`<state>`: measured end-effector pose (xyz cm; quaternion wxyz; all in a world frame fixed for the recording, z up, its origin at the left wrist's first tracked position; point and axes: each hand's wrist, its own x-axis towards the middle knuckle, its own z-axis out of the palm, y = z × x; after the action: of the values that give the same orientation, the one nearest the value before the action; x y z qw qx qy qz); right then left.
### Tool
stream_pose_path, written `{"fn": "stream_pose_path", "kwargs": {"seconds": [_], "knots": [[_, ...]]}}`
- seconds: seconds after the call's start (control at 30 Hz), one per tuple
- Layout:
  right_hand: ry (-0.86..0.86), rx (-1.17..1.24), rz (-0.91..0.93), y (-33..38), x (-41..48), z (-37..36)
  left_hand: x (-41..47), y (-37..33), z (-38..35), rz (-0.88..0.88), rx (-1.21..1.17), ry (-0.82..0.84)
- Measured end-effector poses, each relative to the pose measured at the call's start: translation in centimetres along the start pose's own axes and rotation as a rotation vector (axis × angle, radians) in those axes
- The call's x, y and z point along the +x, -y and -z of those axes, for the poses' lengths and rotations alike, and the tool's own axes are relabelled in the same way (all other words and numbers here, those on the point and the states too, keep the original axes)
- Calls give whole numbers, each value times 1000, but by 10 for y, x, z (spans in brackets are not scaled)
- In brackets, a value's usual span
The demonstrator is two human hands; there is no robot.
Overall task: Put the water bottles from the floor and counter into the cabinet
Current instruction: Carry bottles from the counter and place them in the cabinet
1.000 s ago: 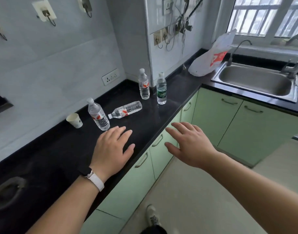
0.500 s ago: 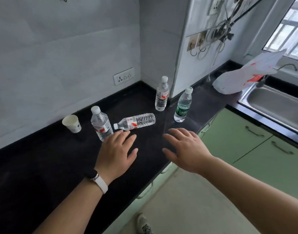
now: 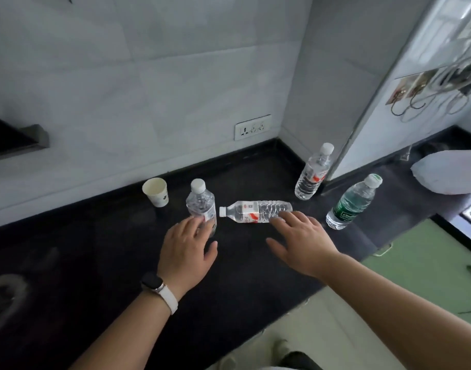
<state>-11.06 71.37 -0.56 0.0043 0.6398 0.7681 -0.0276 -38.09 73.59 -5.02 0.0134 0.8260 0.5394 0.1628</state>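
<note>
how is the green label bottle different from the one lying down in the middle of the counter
The green-label bottle stands upright near the counter's front edge; the lying bottle rests on its side, cap pointing left. The green-label bottle has a green-and-white cap and green wrap; the lying bottle has a white cap and a red-and-white label. The right hand reaches the lying bottle's base; nothing touches the green one. Both are clear, capped plastic water bottles.
</note>
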Motion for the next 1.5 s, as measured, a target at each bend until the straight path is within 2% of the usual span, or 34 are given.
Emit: {"fn": "stream_pose_path", "kwargs": {"seconds": [0.1, 0.2, 0.33, 0.57, 0.8, 1.2, 1.5], "knots": [[34, 24, 45, -6, 25, -12, 2, 2, -4, 140, -42, -56], [81, 58, 74, -14, 52, -27, 6, -3, -14, 341, -109, -36], [141, 119, 87, -30, 89, -46, 19, -17, -23, 619, -358, -47], [195, 186, 155, -54, 140, -74, 56, -22, -43, 909, -690, -131], [318, 200, 245, -63, 172, -99, 70, -15, -63, 1040, -772, -146], [373, 170, 279, -57, 194, -114, 69, -36, -69, 1174, -773, -345], [361, 303, 338, -26, 160, -89, -9, -65, -47, 1278, -745, -451]]}}
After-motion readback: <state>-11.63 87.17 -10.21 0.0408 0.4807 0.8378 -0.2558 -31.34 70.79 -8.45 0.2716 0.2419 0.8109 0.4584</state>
